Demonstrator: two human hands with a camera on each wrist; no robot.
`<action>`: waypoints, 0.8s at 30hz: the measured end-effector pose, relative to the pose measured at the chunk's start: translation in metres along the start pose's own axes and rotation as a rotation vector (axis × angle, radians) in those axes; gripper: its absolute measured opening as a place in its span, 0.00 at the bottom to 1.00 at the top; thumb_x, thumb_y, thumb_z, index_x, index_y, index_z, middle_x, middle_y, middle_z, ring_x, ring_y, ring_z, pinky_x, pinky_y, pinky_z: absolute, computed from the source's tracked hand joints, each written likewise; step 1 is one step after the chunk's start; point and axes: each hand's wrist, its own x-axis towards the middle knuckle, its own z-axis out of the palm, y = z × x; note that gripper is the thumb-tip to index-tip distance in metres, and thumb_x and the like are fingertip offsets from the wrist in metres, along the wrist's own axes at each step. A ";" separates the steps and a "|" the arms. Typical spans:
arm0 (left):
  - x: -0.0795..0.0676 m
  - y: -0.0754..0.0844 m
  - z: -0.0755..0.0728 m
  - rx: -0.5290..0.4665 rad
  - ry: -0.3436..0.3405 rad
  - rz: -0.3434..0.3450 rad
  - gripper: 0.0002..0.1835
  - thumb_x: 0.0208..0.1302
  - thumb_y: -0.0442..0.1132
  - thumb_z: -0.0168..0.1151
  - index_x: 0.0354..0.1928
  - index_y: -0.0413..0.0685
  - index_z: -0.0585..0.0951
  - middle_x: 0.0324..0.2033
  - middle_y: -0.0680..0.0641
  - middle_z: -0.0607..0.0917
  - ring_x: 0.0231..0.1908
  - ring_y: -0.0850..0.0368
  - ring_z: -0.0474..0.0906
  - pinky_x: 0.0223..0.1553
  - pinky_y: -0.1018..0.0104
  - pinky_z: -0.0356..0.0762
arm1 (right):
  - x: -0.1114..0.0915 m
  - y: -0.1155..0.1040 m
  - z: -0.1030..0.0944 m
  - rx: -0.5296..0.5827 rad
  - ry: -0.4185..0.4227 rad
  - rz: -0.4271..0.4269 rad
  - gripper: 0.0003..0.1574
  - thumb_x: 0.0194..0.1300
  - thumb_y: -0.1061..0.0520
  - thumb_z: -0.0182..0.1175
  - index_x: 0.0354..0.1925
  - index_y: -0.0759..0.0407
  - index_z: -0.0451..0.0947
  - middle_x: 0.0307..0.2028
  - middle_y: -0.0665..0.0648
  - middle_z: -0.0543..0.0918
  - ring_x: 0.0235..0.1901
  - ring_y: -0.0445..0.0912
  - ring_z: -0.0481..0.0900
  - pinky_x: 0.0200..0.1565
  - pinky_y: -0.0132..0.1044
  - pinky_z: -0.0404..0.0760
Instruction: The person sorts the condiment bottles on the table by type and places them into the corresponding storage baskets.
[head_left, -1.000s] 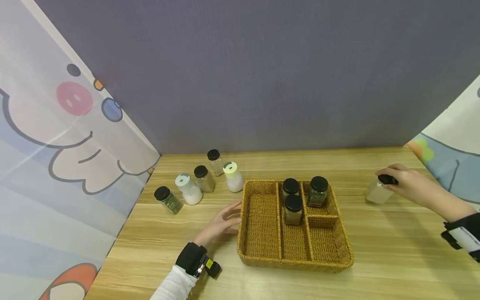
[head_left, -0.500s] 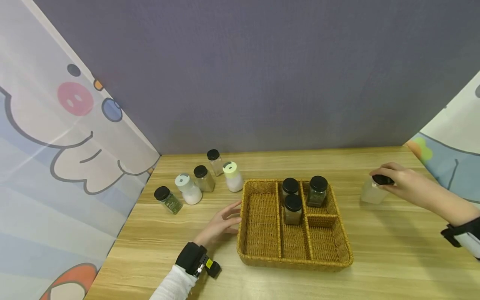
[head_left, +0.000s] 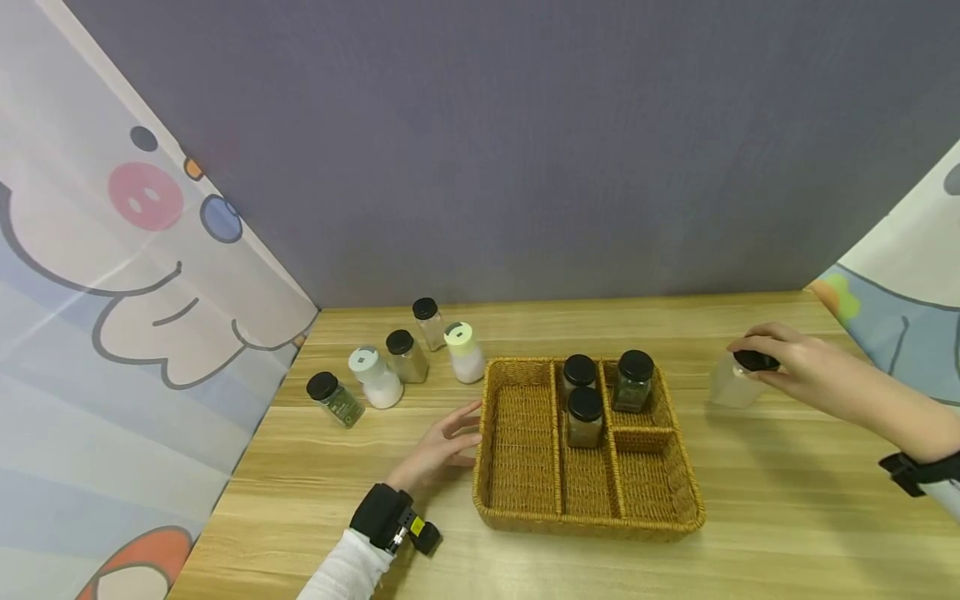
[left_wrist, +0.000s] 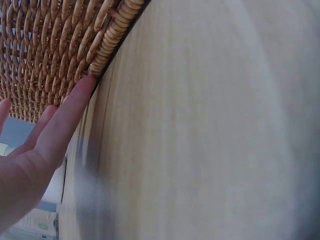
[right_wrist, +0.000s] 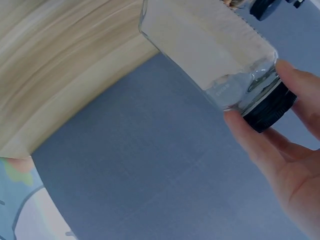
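Observation:
My right hand (head_left: 787,362) pinches a clear spice jar (head_left: 731,385) by its black lid, to the right of the basket; pale powder fills most of the jar (right_wrist: 205,45) in the right wrist view. Fingers of my left hand (head_left: 442,448) touch the left side of the woven basket (head_left: 486,467), nearly straight against the wicker in the left wrist view. In the basket's middle compartment stand two black-lidded jars, a front one (head_left: 585,421) and a back one (head_left: 579,372). A jar of dark green herbs (head_left: 632,383) occupies the back right compartment.
Left of the basket stand a green-herb jar (head_left: 337,402), a white-capped shaker (head_left: 377,379), a black-lidded jar (head_left: 408,358), a smaller jar (head_left: 430,323) and a yellow-capped shaker (head_left: 465,354). A grey wall panel (head_left: 525,167) rises behind the wooden table (head_left: 300,500).
My right hand has carried the powder jar left, closer to the basket. The left hand keeps its place at the basket's side.

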 end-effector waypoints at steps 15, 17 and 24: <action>0.002 -0.001 -0.001 -0.004 -0.008 0.004 0.35 0.59 0.36 0.56 0.67 0.46 0.53 0.61 0.33 0.58 0.55 0.43 0.64 0.46 0.51 0.74 | 0.011 -0.016 -0.004 -0.008 0.044 -0.056 0.39 0.64 0.36 0.29 0.35 0.62 0.76 0.32 0.57 0.75 0.25 0.47 0.75 0.23 0.23 0.71; 0.002 -0.002 -0.001 -0.003 -0.008 0.002 0.35 0.59 0.36 0.56 0.67 0.47 0.53 0.61 0.33 0.58 0.55 0.43 0.64 0.46 0.51 0.74 | 0.013 -0.020 -0.005 -0.006 0.048 -0.061 0.38 0.64 0.36 0.29 0.35 0.61 0.76 0.32 0.56 0.76 0.26 0.47 0.75 0.23 0.24 0.71; 0.002 -0.002 -0.001 -0.003 0.000 -0.005 0.35 0.59 0.36 0.56 0.66 0.46 0.53 0.60 0.33 0.59 0.56 0.42 0.64 0.46 0.51 0.74 | 0.018 -0.031 -0.007 0.016 0.052 -0.080 0.36 0.65 0.37 0.31 0.38 0.61 0.76 0.35 0.56 0.75 0.27 0.46 0.75 0.23 0.21 0.70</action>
